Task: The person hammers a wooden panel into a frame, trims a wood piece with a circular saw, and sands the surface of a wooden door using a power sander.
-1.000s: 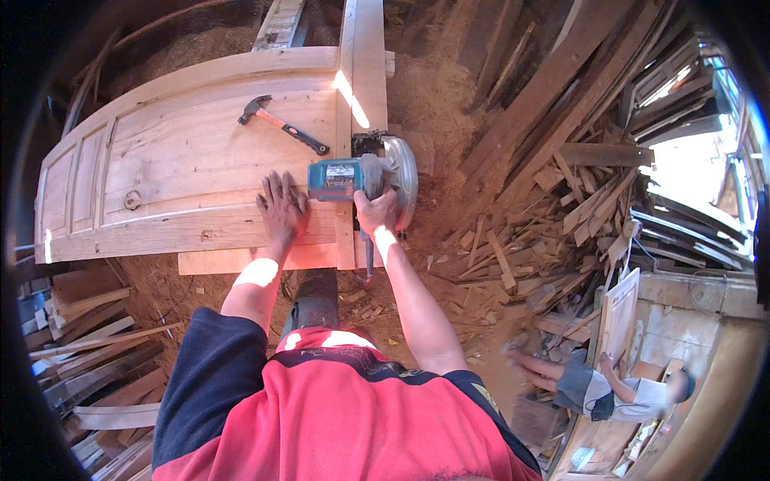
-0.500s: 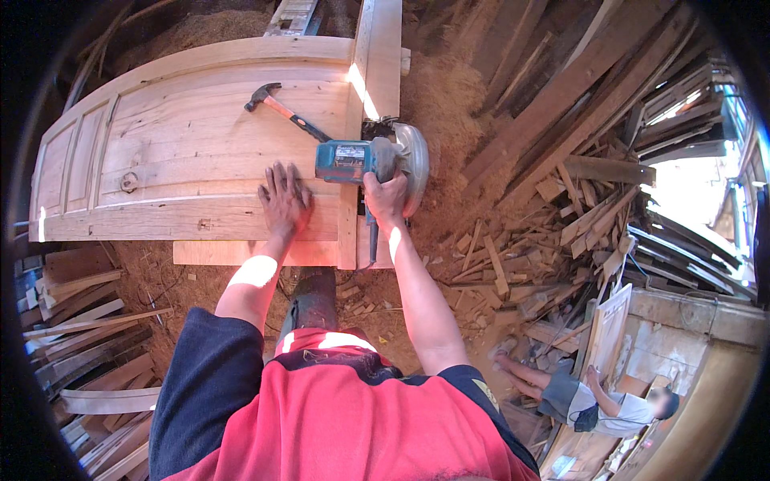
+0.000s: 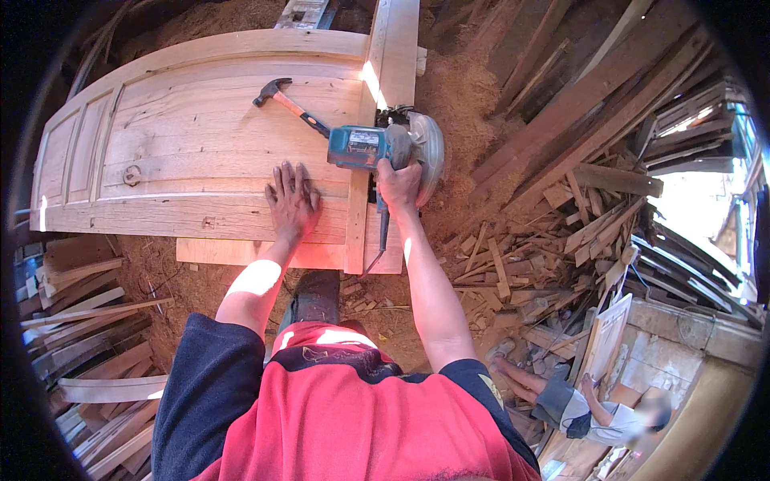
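A teal circular saw (image 3: 355, 147) with a clear rounded guard (image 3: 432, 160) sits across the right end of a pale wooden panelled door (image 3: 200, 144). My right hand (image 3: 399, 184) is wrapped round the saw's dark handle, and the cord runs down beside my wrist. Flat on the door, left of the saw, rests my left hand (image 3: 293, 202), its fingers spread. A claw hammer (image 3: 297, 107) with an orange and black handle lies on the door just beyond, its handle end close to the saw body. The blade is hidden from here.
A board (image 3: 395, 60) runs along the door's right end. Sawdust (image 3: 469, 104) covers the ground. Long planks (image 3: 585, 120) and offcuts (image 3: 497, 264) are heaped to the right, more timber (image 3: 88, 353) at left. Another person (image 3: 597, 413) is at the lower right, beside a panel.
The whole view has shifted slightly. My right hand and the saw have moved a little farther away along the door's end. My left hand remains spread on the door.
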`<action>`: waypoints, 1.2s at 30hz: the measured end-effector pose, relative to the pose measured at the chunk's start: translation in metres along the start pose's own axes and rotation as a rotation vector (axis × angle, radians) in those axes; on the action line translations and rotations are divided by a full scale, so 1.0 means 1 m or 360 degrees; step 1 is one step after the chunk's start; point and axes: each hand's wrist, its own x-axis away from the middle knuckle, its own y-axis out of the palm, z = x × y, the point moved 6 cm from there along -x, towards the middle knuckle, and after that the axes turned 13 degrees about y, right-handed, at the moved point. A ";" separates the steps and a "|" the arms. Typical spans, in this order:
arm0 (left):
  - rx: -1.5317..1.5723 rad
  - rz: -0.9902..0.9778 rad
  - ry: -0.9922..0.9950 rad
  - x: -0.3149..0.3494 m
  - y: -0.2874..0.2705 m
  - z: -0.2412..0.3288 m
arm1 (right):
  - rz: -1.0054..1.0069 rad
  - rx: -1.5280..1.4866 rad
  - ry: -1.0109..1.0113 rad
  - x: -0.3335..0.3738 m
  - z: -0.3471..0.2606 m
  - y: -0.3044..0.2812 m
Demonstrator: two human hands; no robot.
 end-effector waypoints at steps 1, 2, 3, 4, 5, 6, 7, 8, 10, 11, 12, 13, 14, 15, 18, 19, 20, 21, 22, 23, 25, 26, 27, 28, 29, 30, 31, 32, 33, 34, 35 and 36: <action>0.0005 -0.0009 0.0019 -0.006 -0.001 0.006 | 0.0097 0.0004 -0.0135 -0.012 0.004 -0.005; 0.0016 -0.0003 0.0030 -0.011 -0.002 0.012 | 0.0196 0.0023 -0.0179 -0.023 0.013 -0.009; 0.0049 0.0032 0.0061 -0.016 -0.004 0.020 | 0.0302 0.0044 -0.0223 -0.034 0.021 -0.016; 0.0049 0.0041 0.0044 -0.008 -0.003 0.012 | 0.0190 -0.0008 -0.0167 -0.032 0.019 -0.005; 0.0040 0.0034 0.0025 -0.005 -0.001 0.008 | 0.0096 -0.0057 -0.0124 -0.033 0.018 0.001; 0.0035 0.0032 0.0020 -0.003 0.000 0.005 | 0.0078 -0.0056 -0.0118 -0.033 0.015 0.004; 0.0032 0.0039 0.0024 -0.004 0.001 0.003 | 0.0075 -0.0026 -0.0102 -0.036 0.012 0.006; 0.0028 0.0043 0.0017 -0.004 0.001 0.002 | 0.0073 0.0003 -0.0087 -0.039 0.008 0.007; -0.0017 0.0069 0.0046 -0.003 0.001 0.003 | 0.0101 -0.0030 -0.0133 -0.044 -0.001 0.008; -0.0020 0.0069 0.0038 -0.004 0.001 0.003 | 0.0114 -0.0045 -0.0153 -0.045 -0.006 0.009; -0.0011 0.0064 0.0034 -0.004 0.001 0.003 | 0.0128 -0.0061 -0.0176 -0.047 -0.010 0.010; 0.0002 0.0059 0.0034 -0.005 0.001 0.005 | 0.0106 -0.0119 -0.0162 -0.050 -0.011 0.009; 0.0003 0.0057 0.0030 -0.006 -0.001 0.007 | 0.0095 -0.0147 -0.0154 -0.054 -0.013 0.008; 0.0036 0.0051 0.0024 -0.007 -0.002 0.008 | 0.0081 -0.0175 -0.0146 -0.058 -0.015 0.008; 0.0006 0.0041 0.0019 -0.005 -0.003 0.008 | 0.0007 -0.0112 -0.0111 -0.064 -0.020 0.013; -0.0051 0.0044 0.0027 -0.005 -0.003 0.007 | -0.0024 -0.0163 -0.0081 -0.065 -0.024 0.016; -0.0057 0.0039 0.0021 -0.004 -0.003 0.005 | -0.0053 -0.0215 -0.0052 -0.064 -0.028 0.018; -0.0061 0.0047 0.0017 -0.003 -0.003 0.004 | -0.0062 -0.0217 -0.0045 -0.065 -0.031 0.021; -0.0057 0.0062 0.0023 -0.005 -0.004 0.006 | -0.0038 -0.0202 -0.0076 -0.070 -0.034 0.020; -0.0055 0.0064 0.0027 -0.007 -0.005 0.008 | -0.0015 -0.0188 -0.0105 -0.075 -0.035 0.018; -0.0035 0.0033 0.0024 -0.008 -0.004 0.010 | -0.0061 -0.0187 -0.0066 -0.079 -0.037 0.016; -0.0037 0.0029 0.0019 -0.008 -0.005 0.009 | -0.0111 -0.0186 -0.0023 -0.080 -0.038 0.018; -0.0030 0.0014 0.0017 -0.008 -0.005 0.009 | -0.0115 -0.0185 -0.0019 -0.080 -0.041 0.020; -0.0025 -0.0002 0.0012 -0.007 -0.004 0.008 | -0.0116 -0.0225 0.0018 -0.079 -0.044 0.021; -0.0028 -0.0006 0.0005 -0.006 -0.003 0.006 | -0.0116 -0.0265 0.0057 -0.077 -0.047 0.023; -0.0014 0.0002 0.0000 -0.005 -0.003 0.005 | -0.0124 -0.0265 0.0062 -0.075 -0.051 0.025; 0.0002 0.0015 0.0000 -0.006 -0.003 0.005 | -0.0142 -0.0293 0.0026 -0.076 -0.055 0.025; 0.0001 0.0014 -0.0003 -0.006 -0.002 0.004 | -0.0161 -0.0321 -0.0009 -0.077 -0.058 0.026; 0.0001 0.0022 0.0003 -0.005 -0.002 0.004 | -0.0166 -0.0321 -0.0007 -0.078 -0.060 0.027; 0.0004 0.0035 0.0014 -0.006 -0.003 0.005 | -0.0181 -0.0322 -0.0007 -0.082 -0.061 0.027; 0.0003 0.0039 0.0014 -0.007 -0.003 0.006 | -0.0198 -0.0323 -0.0007 -0.087 -0.062 0.029; 0.0012 0.0038 0.0011 -0.007 -0.004 0.006 | -0.0200 -0.0325 -0.0010 -0.092 -0.063 0.030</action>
